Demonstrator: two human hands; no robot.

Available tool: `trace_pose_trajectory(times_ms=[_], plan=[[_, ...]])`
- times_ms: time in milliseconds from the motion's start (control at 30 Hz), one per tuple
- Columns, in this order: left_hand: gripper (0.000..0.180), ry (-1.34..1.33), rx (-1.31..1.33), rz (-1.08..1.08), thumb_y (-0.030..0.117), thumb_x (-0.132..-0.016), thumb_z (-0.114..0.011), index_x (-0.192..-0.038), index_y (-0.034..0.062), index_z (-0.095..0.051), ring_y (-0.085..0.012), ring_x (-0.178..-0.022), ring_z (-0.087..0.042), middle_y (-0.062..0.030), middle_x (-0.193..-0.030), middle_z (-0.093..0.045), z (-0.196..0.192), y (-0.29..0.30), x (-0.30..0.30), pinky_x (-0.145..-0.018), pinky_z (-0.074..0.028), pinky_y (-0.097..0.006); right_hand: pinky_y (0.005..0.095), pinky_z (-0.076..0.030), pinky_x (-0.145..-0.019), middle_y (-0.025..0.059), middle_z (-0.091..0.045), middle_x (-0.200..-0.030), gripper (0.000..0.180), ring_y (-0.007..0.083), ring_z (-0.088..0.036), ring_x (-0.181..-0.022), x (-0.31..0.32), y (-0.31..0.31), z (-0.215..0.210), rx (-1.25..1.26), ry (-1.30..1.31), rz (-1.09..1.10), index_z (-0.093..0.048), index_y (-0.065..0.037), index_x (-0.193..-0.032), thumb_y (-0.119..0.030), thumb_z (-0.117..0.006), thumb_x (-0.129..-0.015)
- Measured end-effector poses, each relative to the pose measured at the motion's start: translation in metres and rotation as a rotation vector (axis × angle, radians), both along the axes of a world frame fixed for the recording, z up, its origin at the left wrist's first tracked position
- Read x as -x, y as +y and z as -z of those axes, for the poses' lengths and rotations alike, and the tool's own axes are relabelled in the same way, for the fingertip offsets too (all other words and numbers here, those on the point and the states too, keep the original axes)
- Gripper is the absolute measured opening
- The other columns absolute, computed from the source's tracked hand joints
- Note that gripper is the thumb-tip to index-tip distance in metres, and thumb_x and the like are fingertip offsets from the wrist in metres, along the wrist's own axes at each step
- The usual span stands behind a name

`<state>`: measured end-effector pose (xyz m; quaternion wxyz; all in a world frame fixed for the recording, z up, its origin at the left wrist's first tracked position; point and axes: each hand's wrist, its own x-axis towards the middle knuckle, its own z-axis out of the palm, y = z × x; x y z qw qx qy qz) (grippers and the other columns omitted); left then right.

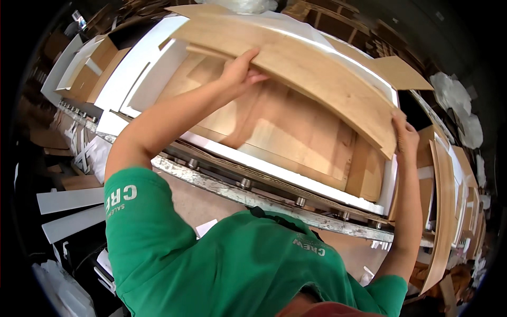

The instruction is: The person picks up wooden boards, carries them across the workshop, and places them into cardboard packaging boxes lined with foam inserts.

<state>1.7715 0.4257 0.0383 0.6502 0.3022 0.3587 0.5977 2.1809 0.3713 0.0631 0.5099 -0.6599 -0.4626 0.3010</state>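
Dim workshop, metal roller bench [274, 203]

white foam strips [71, 199] lower-L | cardboard boxes [95, 66] upper-L | plastic wrap [458, 105] R

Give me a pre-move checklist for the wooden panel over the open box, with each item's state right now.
1. Left hand grips the panel near its left end: ok.
2. Right hand holds the panel's right end: ok.
3. Panel clear of the box: ok, lifted above it.
4. White foam liner seated along the box's near edge: ok.
5. Boards inside lie flat: ok.
6. Panel's underside free of damage: cannot tell.
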Motion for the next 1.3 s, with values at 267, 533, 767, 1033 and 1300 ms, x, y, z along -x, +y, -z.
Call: trace_pose_trajectory(times_ms=[267,533,767,1033,1300], plan=[[0.039,0.137,0.23,0.061,0.022,-0.079,-0.059,-0.104,-0.0057,-0.045,-0.0264,-0.082,-0.059,-0.02,-0.096,-0.052,0.028,0.006,0.055,-0.069,-0.054,-0.029,0.0257,-0.048,-0.063,0.0164,-0.059,-0.088,0.063,0.0175,-0.059,-0.073,0.046,0.044,0.038,0.187,0.165,-0.077,-0.053,0.014,-0.097,-0.033,-0.076,-0.061],[0.024,0.111,0.24,0.092,0.007,-0.079,-0.055,-0.1,-0.0052,-0.05,-0.0269,-0.091,-0.055,-0.015,-0.099,-0.051,0.077,0.063,0.056,-0.079,-0.051,-0.03,0.0292,-0.047,-0.066,0.017,-0.057,-0.097,0.067,0.0213,-0.058,-0.08,0.075,0.098,0.047,0.09,-0.37,0.014,-0.048,0.007,-0.111,-0.043,-0.065,-0.068],[0.024,0.408,0.519,0.299,0.012,-0.076,-0.062,-0.092,-0.0024,-0.05,-0.0173,-0.07,-0.057,-0.0136,-0.082,-0.056,0.08,0.079,0.082,-0.06,-0.051,-0.027,0.0356,-0.043,-0.081,0.0203,-0.059,-0.099,0.073,0.0292,-0.057,-0.093,0.056,0.153,0.086,0.641,-0.356,-0.236,-0.046,0.008,-0.113,-0.05,-0.059,-0.07],[0.069,1.82,-0.621,0.295,0.03,-0.058,-0.077,-0.114,0.0043,-0.045,-0.0274,-0.099,-0.053,-0.0219,-0.112,-0.049,0.052,0.108,0.073,-0.078,-0.045,-0.035,0.0361,-0.043,-0.082,0.0202,-0.056,-0.099,0.081,0.0324,-0.05,-0.097,0.088,0.182,0.055,0.189,-1.094,-0.648,-0.041,0.002,-0.12,-0.04,-0.072,-0.058],[0.133,2.12,-0.465,0.734,0.042,-0.03,-0.082,-0.137,0.0198,-0.008,-0.0314,-0.129,-0.011,-0.0181,-0.138,-0.014,0.047,0.154,0.058,-0.103,-0.014,-0.047,0.0399,-0.031,-0.098,0.0184,-0.031,-0.13,0.116,0.0338,-0.026,-0.121,0.132,0.195,0.064,0.387,-1.241,-0.812,-0.024,-0.007,-0.132,-0.048,-0.079,-0.039]])
